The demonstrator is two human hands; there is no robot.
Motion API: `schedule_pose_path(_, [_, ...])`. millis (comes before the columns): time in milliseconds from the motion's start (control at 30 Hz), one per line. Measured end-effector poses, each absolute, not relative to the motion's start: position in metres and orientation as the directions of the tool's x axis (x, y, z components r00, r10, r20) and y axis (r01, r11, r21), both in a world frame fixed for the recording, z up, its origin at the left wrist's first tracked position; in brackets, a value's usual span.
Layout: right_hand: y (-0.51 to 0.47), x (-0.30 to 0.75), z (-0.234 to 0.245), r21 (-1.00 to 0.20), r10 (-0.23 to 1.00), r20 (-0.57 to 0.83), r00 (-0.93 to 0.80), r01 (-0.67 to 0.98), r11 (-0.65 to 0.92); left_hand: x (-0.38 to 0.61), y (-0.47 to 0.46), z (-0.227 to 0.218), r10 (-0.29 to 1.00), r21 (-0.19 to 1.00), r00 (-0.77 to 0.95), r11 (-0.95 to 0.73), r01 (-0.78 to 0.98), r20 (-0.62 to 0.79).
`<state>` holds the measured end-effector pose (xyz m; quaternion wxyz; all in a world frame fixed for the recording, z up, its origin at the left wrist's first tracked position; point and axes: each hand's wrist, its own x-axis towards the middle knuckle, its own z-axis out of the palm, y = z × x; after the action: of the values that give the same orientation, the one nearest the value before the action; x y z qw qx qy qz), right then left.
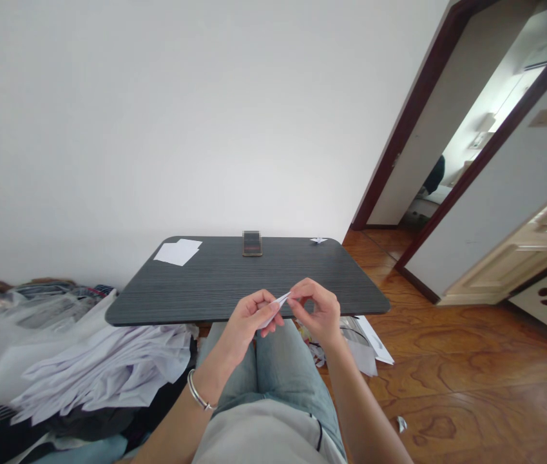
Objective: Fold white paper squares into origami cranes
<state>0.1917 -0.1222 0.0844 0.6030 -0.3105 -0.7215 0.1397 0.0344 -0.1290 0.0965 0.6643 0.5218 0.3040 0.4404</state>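
A small piece of folded white paper (280,301) is held between my two hands, above the front edge of the dark table (215,277). My left hand (256,312) grips its lower left part between thumb and fingers. At the paper's pointed right end, my right hand (316,306) pinches the tip with thumb and forefinger. The fingers partly cover the paper, so its full shape cannot be made out. A small folded white paper figure (318,240) with spread, wing-like sides rests at the table's back right.
White paper sheets (178,252) lie at the table's back left. A phone (252,243) stands at the back middle, near the wall. Piled clothes (104,367) are on the left, below the table. Papers and plastic bags (360,345) lie on the wooden floor at right.
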Motion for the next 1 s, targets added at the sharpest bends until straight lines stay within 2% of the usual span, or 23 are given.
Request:
schedule_pose_path(233, [-0.125, 0.189, 0.079, -0.488, 0.526, 0.851, -0.001, 0.369, 0.791, 0.040, -0.130, 0.098, 0.941, 0.969, 0.326, -0.013, -0.247, 0.096])
schedule_pose_path(567, [-0.138, 0.180, 0.087, -0.498, 0.496, 0.862, 0.104, 0.357, 0.791, 0.040, -0.134, 0.102, 0.943, 0.963, 0.226, -0.208, -0.172, 0.244])
schedule_pose_path(1000, [-0.151, 0.174, 0.099, -0.473, 0.460, 0.877, 0.137, 0.406, 0.782, 0.046, -0.137, 0.104, 0.935, 0.928, 0.135, -0.291, -0.233, 0.327])
